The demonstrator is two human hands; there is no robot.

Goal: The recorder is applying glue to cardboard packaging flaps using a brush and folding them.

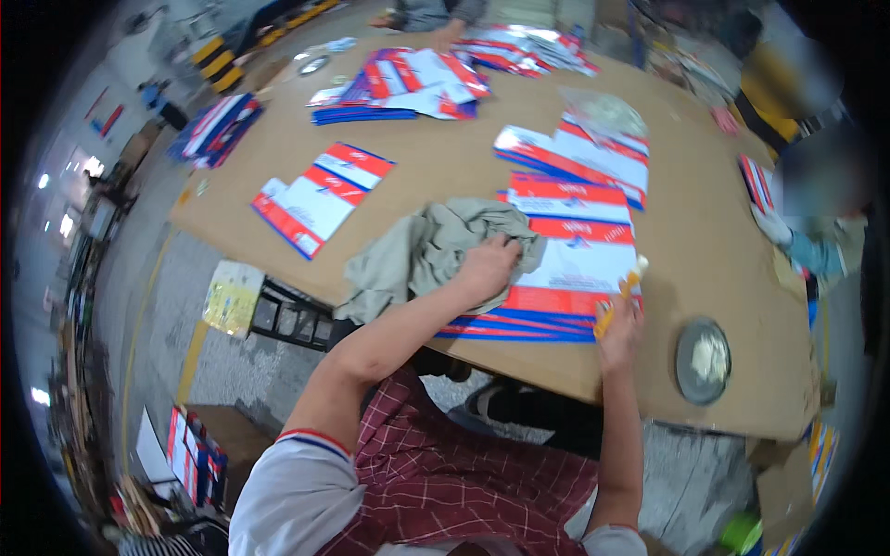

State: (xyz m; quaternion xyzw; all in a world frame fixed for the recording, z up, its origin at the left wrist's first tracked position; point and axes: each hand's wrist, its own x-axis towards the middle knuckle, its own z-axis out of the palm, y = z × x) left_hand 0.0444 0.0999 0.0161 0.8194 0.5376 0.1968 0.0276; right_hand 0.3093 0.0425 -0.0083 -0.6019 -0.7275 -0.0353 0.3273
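Note:
My left hand (491,269) is closed on a crumpled grey-green cloth (422,241). The cloth lies over the left side of a stack of red, white and blue printed cardboard sheets (579,264) at the table's near edge. Beside the stack's right edge, my right hand (623,335) grips a yellow-handled tool (634,281) with a pale tip pointing away from me. The kind of tool is too small to make out. To the right of that hand sits a dark round dish (688,382) holding a lump of white paste (710,358).
The brown table (445,157) carries more printed sheets (324,199) on the left and another pile (399,88) at the back. A clear plastic bag (607,116) rests on a stack at the far right. A co-worker's gloved hand (771,225) holds sheets at the right edge.

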